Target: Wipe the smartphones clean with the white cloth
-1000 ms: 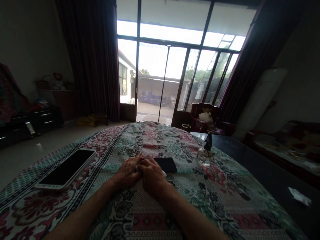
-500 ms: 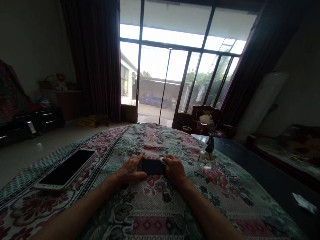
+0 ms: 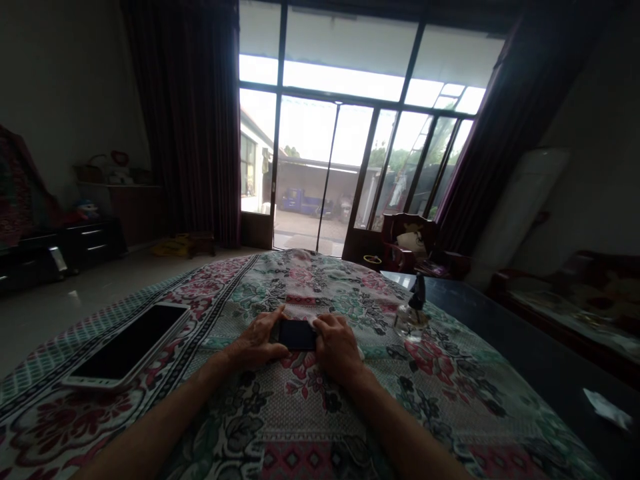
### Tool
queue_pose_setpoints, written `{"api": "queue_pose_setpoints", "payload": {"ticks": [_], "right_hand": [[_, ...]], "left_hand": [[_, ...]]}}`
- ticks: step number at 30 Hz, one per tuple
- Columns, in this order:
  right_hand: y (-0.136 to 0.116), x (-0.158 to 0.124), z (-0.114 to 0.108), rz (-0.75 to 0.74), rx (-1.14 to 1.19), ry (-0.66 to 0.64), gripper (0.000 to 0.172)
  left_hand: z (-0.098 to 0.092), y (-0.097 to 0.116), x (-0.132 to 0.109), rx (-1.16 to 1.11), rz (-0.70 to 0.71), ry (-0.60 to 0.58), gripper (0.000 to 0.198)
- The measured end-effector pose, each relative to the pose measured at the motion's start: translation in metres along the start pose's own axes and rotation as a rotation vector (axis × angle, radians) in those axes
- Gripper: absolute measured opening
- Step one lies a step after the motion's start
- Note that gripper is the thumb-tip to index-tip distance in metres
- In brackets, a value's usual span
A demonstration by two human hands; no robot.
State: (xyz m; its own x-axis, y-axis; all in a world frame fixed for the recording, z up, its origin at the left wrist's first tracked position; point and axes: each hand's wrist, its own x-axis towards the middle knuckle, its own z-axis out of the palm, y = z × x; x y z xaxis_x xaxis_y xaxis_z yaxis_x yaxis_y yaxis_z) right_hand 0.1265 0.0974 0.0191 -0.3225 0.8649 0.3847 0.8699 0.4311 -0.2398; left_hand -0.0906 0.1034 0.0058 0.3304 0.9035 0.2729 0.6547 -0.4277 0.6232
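Note:
A small black rectangular device (image 3: 297, 335) lies flat on a floral quilted bedspread (image 3: 300, 427), near its middle. My left hand (image 3: 257, 340) touches its left end, and my right hand (image 3: 337, 350) has its fingers at the right end, so the device sits between them. A small white scrap shows just past my right hand, but I cannot tell whether that hand holds it. A larger smartphone (image 3: 127, 345) with a dark screen and white frame lies face up to the left of my left hand, apart from it.
A glass bottle with a dark top (image 3: 413, 315) stands at the bedspread's right edge, by a dark table (image 3: 500, 333) holding a white paper scrap (image 3: 607, 408). Beyond are a wooden chair (image 3: 407, 237), a sofa, low cabinets, and glass doors.
The black device has moved left, from beyond my hands to between them. My hands have parted to either end of it, and the white scrap is less visible.

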Motion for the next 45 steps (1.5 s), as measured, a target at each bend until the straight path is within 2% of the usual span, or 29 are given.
{"api": "queue_pose_setpoints", "payload": {"ticks": [7, 10, 13, 18, 24, 27, 39, 45], "right_hand": [[-0.042, 0.001, 0.014, -0.231, 0.090, -0.065, 0.031], [-0.040, 0.005, 0.015, -0.320, 0.137, -0.090, 0.026], [-0.028, 0.008, 0.012, -0.369, 0.179, -0.105, 0.030], [0.003, 0.012, 0.004, -0.297, 0.164, -0.077, 0.037], [0.046, 0.016, -0.005, -0.051, 0.035, 0.001, 0.036], [0.050, 0.015, -0.006, -0.004, 0.004, 0.024, 0.037], [-0.020, 0.016, 0.012, -0.201, -0.024, -0.054, 0.033], [-0.038, 0.010, 0.016, -0.331, 0.058, -0.055, 0.025]], "left_hand": [[0.008, -0.004, 0.003, 0.023, -0.029, 0.061, 0.084], [0.008, -0.004, 0.003, 0.013, -0.026, 0.062, 0.081], [0.009, -0.007, 0.002, 0.014, -0.032, 0.070, 0.083], [0.010, -0.010, 0.001, 0.029, -0.035, 0.063, 0.085], [0.005, -0.002, 0.000, 0.023, -0.041, 0.039, 0.082], [0.004, 0.000, 0.000, 0.039, -0.039, 0.035, 0.079], [0.015, -0.013, 0.004, 0.116, -0.010, 0.067, 0.076], [0.013, -0.012, 0.004, 0.098, 0.000, 0.064, 0.074]]}}
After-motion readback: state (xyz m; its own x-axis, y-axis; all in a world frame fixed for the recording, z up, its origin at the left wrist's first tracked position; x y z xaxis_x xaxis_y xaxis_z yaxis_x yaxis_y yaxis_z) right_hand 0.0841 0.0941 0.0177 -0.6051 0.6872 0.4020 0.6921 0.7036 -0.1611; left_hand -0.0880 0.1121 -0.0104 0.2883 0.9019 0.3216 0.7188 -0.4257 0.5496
